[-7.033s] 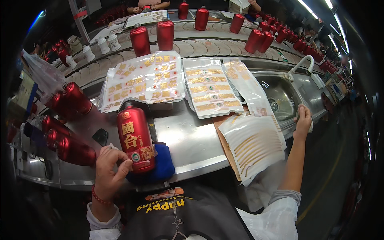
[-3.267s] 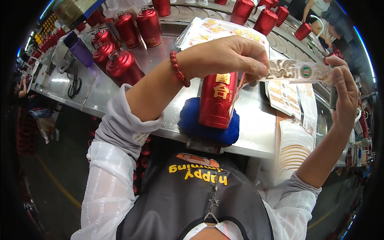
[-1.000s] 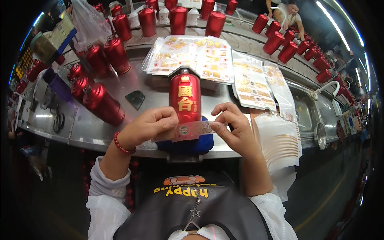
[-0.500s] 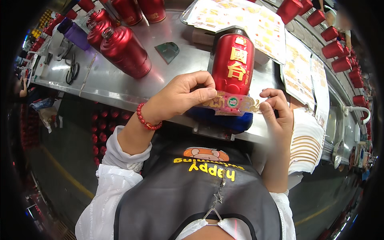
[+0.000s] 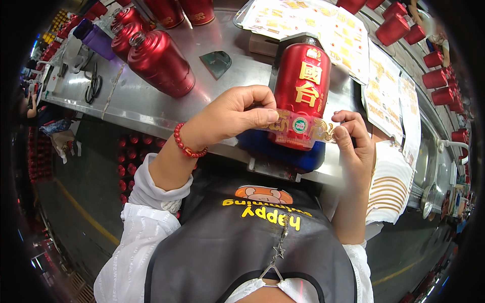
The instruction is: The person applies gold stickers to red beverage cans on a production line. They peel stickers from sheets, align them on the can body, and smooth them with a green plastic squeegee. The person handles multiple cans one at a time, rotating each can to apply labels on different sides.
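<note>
A shiny red bottle (image 5: pixel 303 76) with gold lettering lies on a blue rest (image 5: pixel 308 157), its neck pointing away from me. Across its lower part, a clear decal strip (image 5: pixel 300 126) with gold patterns and a round green-and-white emblem is stretched between my hands. My left hand (image 5: pixel 227 113), a red bead bracelet at its wrist, pinches the strip's left end between thumb and forefinger. At the other end, my right hand (image 5: pixel 355 141) grips it the same way. Whether the strip touches the bottle, I cannot tell.
More red bottles (image 5: pixel 161 63) and a purple bottle (image 5: pixel 95 39) stand at the left of the metal table (image 5: pixel 222 30). A dark green flat piece (image 5: pixel 216 64) lies near the middle. Printed decal sheets (image 5: pixel 313 25) lie behind the bottle, with a stack of white sheets (image 5: pixel 390 184) at the right.
The strip has shifted slightly up the bottle toward its neck, and the bottle's base now shows below it. Both hands keep their pinch. The whole view has shifted a little.
</note>
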The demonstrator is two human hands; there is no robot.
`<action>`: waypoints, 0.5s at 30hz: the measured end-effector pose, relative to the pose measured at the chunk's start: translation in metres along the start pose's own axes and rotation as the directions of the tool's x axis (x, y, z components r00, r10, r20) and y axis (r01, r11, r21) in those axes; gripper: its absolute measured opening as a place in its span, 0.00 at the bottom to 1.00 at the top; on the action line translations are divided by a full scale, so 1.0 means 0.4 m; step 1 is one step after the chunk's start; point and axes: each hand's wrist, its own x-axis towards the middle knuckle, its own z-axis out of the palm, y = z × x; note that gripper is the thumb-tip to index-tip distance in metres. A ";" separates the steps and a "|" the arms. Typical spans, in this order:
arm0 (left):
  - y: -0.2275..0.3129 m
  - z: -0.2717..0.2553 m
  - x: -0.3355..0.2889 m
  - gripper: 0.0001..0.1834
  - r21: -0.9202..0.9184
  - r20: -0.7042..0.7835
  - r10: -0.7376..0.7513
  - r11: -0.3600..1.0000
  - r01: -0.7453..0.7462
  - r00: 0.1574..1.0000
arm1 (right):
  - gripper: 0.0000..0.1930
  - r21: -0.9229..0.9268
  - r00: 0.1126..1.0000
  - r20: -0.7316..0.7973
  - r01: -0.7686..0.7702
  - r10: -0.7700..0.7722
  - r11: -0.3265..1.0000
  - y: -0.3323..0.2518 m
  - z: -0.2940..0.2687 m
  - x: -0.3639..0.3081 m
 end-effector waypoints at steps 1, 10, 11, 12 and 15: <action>-0.003 -0.005 0.003 0.09 0.002 -0.004 0.010 1.000 -0.010 1.000 | 0.10 -0.004 1.000 0.000 -0.016 0.016 1.000 -0.001 0.002 0.001; -0.002 -0.015 0.031 0.10 0.025 0.007 -0.007 1.000 0.007 1.000 | 0.11 0.005 0.998 -0.018 -0.064 0.064 0.998 0.007 0.005 0.001; -0.003 -0.016 0.032 0.10 0.024 0.010 -0.003 1.000 0.002 1.000 | 0.11 0.011 0.998 -0.017 -0.058 0.058 0.998 0.007 0.005 0.002; -0.002 -0.018 0.031 0.10 0.024 0.009 -0.007 1.000 0.007 1.000 | 0.10 0.017 0.998 -0.016 -0.053 0.053 0.998 0.007 0.006 0.003; -0.003 -0.022 0.027 0.10 0.020 0.014 -0.014 1.000 0.014 1.000 | 0.10 0.039 0.997 -0.006 -0.077 0.077 0.996 0.004 0.010 0.002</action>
